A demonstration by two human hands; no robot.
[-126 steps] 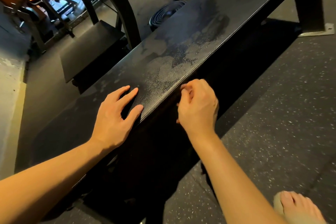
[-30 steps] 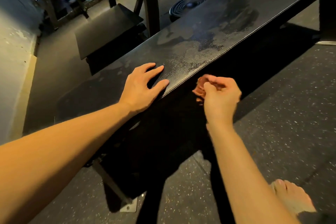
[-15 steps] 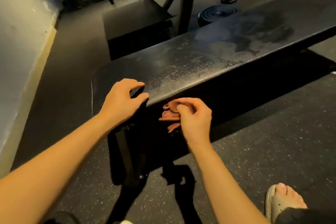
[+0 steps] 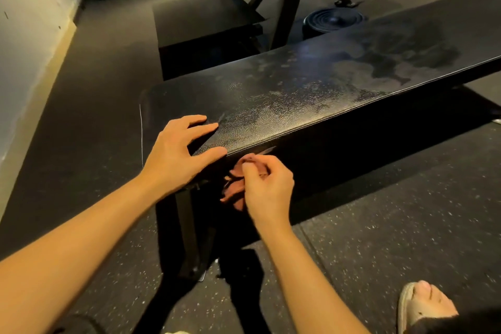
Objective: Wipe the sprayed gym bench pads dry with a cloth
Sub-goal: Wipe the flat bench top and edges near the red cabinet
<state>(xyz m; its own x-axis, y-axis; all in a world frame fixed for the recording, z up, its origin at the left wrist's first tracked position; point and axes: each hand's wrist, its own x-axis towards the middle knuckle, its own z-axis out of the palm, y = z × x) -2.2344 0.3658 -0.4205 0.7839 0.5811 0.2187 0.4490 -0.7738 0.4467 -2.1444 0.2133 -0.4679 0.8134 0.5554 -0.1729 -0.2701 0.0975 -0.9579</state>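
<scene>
My left hand rests flat, fingers spread, on the pad at its near end; my right hand pinches a bunched cloth at the pad's front side; spray film covers the top, so I judge most wiping is left.

No legible text, label, brand, number or sign is found in the view. The bench pad shows only grained black upholstery with no lettering. The cloth, held against the pad's near side, carries no readable tag. Objects on the floor beyond the pad's far edge are too dark or small to read.
</scene>
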